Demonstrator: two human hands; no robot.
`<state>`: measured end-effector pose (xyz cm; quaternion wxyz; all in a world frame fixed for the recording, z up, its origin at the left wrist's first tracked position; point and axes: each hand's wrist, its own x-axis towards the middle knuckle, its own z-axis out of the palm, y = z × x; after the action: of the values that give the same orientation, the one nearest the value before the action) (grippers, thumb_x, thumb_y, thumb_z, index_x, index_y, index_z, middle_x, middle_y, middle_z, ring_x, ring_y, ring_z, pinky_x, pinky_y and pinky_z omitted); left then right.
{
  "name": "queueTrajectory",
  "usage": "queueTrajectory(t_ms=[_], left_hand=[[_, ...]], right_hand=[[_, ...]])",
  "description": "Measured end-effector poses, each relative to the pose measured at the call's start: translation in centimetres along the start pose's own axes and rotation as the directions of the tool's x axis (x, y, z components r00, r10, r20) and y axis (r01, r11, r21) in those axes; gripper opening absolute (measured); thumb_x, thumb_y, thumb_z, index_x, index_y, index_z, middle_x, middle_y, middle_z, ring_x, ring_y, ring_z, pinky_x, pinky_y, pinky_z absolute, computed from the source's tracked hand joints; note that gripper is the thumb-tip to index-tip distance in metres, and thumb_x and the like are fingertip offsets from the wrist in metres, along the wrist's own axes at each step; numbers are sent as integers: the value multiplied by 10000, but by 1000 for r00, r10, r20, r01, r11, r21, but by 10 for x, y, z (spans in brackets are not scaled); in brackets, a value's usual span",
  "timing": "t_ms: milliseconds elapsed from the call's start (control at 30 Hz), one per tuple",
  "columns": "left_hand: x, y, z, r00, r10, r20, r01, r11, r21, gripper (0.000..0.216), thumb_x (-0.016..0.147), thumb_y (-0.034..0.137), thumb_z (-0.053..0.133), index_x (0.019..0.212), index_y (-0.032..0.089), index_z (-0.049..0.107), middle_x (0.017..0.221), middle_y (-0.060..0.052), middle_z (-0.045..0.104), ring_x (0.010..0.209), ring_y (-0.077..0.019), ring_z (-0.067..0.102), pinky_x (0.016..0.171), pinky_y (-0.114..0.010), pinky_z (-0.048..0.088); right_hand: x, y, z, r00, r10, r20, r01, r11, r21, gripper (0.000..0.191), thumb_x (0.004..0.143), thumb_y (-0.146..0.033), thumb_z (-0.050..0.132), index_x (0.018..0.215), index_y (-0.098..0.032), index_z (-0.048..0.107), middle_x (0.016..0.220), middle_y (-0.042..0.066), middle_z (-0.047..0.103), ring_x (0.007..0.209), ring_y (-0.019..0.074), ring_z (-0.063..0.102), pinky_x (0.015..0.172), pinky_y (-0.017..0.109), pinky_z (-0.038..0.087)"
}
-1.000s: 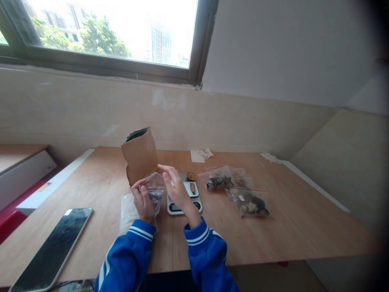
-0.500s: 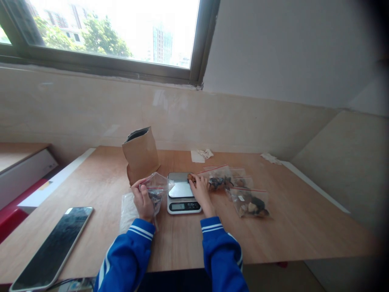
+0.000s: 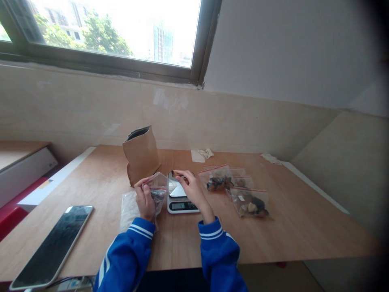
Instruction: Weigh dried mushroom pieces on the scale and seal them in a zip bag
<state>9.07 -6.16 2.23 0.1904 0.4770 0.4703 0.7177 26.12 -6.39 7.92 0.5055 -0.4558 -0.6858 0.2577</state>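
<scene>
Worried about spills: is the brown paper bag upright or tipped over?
Upright: the paper bag stands on the table, dark open top facing up.

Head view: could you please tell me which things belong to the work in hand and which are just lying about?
In use: open zip bag in left hand; small dark piece in right hand; scale; paper bag; filled bags.
Lying about: phone; paper scraps.

Daylight from the overexposed window [image 3: 106, 32] at the top left, soft even light on the bench [image 3: 288, 235], faint shadows, dark vignette along the right edge, slight wide-angle bending, mildly soft focus
</scene>
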Motion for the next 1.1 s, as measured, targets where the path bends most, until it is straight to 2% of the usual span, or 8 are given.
queueTrajectory(t_ms=[67, 133, 367, 500, 733, 867, 1033, 1100], left_hand=[[-1, 0, 0, 1000, 4, 15, -4, 1000, -17, 312, 929, 427, 376, 1060, 183, 519, 1028, -84, 652, 935, -192, 632, 809, -348, 492], [-1, 1, 0, 1000, -3, 24, 4, 999, -34, 312, 932, 425, 370, 1064, 185, 518, 1029, -83, 652, 922, -189, 636, 791, -346, 500], [0, 4, 1, 1000, -9, -4, 9, 999, -37, 302, 931, 423, 373, 1052, 195, 530, 1028, -75, 650, 943, -189, 632, 816, -351, 494], [-1, 3, 3, 1000, -25, -3, 25, 998, -52, 305, 928, 430, 378, 1057, 196, 525, 1012, -73, 649, 935, -189, 635, 826, -354, 491], [3, -1, 2, 994, -82, -66, 78, 995, -66, 327, 934, 434, 352, 1053, 181, 521, 997, -73, 621, 911, -180, 615, 805, -331, 481], [6, -1, 2, 987, -111, -120, 102, 991, -84, 336, 936, 441, 338, 1043, 185, 526, 963, -59, 611, 874, -167, 607, 798, -324, 477], [8, -1, 3, 971, -172, -166, 151, 980, -131, 357, 930, 465, 330, 1035, 188, 528, 942, -50, 603, 829, -156, 600, 759, -305, 482], [7, -4, 3, 963, -197, -184, 168, 973, -160, 370, 928, 479, 315, 1040, 189, 515, 949, -52, 599, 833, -160, 603, 743, -306, 490]], right_hand=[[3, -21, 5, 990, -27, 135, 17, 997, 73, 326, 881, -396, 558, 1150, -232, 640, 1016, 59, 657, 910, 174, 616, 782, 279, 486], [6, -33, 10, 983, -57, 175, 38, 993, 108, 315, 859, -378, 594, 1135, -234, 647, 1023, 49, 669, 920, 170, 621, 806, 279, 481], [15, -40, 29, 993, -87, 81, 84, 996, 41, 236, 887, -344, 559, 1066, -219, 651, 970, 39, 638, 889, 154, 609, 819, 280, 484], [20, -46, 42, 996, -70, 50, 69, 997, 23, 293, 942, -369, 453, 1134, -201, 597, 1036, 63, 585, 977, 159, 585, 904, 300, 469], [16, -48, 42, 986, -93, 142, 78, 991, 111, 392, 982, -403, 322, 1256, -205, 520, 1239, 86, 568, 1180, 164, 520, 1028, 322, 399], [2, -40, 36, 994, -110, -24, 110, 994, 21, 336, 982, -349, 328, 1171, -229, 578, 1169, 74, 590, 1152, 178, 514, 1033, 359, 389], [-28, -26, 49, 979, 24, -203, -44, 994, -96, 324, 944, -387, 407, 1173, -195, 535, 1163, 120, 540, 1132, 229, 487, 1006, 435, 403], [-40, -23, 61, 970, 90, -227, -108, 992, -69, 462, 893, -445, 502, 1268, -180, 451, 1237, 148, 498, 1180, 257, 462, 1013, 462, 401]])
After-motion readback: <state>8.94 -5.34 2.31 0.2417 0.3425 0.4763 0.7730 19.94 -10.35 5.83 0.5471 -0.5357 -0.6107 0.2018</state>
